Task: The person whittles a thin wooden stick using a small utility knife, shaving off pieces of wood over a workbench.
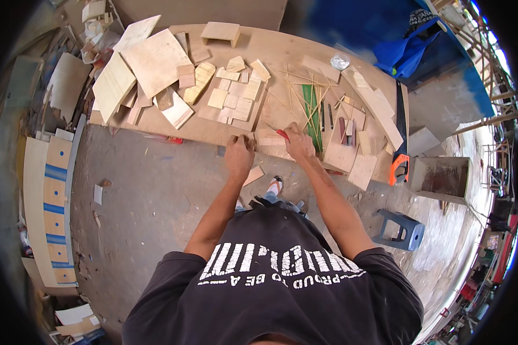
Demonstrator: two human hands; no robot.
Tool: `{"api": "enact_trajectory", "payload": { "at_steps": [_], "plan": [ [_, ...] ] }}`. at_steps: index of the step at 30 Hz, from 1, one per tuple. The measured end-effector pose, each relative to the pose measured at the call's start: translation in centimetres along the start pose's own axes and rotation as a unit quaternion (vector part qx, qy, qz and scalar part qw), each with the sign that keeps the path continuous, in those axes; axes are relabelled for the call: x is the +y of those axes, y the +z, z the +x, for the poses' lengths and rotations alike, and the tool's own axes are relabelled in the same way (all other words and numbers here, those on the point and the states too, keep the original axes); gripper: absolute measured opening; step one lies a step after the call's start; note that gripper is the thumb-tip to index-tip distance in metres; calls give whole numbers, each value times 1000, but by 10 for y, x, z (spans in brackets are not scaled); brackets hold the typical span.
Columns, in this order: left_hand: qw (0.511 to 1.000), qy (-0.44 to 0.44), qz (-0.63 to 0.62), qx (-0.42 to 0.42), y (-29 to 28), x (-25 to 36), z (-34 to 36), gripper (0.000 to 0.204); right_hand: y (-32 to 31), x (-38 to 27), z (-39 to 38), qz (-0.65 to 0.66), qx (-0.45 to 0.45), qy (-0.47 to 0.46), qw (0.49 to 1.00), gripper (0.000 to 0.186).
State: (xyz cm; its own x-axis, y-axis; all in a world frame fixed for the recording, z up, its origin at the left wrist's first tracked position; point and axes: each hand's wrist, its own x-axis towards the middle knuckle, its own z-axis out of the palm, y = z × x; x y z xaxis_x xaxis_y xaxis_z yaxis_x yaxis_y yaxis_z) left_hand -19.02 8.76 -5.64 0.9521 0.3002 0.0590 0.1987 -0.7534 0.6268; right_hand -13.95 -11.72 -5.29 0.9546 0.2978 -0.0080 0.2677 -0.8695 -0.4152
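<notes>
Packaging and signage: one small crumpled clear plastic bag (339, 61) near the far edge of the plywood worktop (270, 46), toward its right end; one blue cloth bag (408, 49) just beyond the worktop's far right corner; no labels, signs or screens visible.

left arm: bare, stretched forward toward 12 o'clock, elbow slightly bent.
left hand (239, 154): palm down, fingers curled, knuckles up.
right arm: bare, angled toward 11 o'clock.
right hand (299, 144): closed in a fist-like grip, just at 3 o'clock of the left hand.
</notes>
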Motion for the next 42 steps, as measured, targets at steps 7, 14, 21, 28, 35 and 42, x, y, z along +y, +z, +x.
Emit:
{"api": "enact_trajectory", "payload": {
  "at_steps": [7,14,21,28,35,42],
  "plan": [
    [999,-33,6,4,17,17,-10,16,6,4,1,63,33,-13,997,21],
    [993,-50,-103,38,29,17,-3,11,8,1,9,90,25,-41,995,21],
    [992,0,-114,60,41,22,-3,8,9,-3,15,117,10,-61,991,22],
    [990,-6,-120,74,48,27,-8,13,10,2,17,116,-8,-75,990,24],
    [992,-24,-111,57,52,27,-7,15,12,1,19,110,-11,-82,990,24],
    [992,-21,-114,54,52,26,-6,15,11,-6,21,106,-20,-85,990,21]
  ]
}}
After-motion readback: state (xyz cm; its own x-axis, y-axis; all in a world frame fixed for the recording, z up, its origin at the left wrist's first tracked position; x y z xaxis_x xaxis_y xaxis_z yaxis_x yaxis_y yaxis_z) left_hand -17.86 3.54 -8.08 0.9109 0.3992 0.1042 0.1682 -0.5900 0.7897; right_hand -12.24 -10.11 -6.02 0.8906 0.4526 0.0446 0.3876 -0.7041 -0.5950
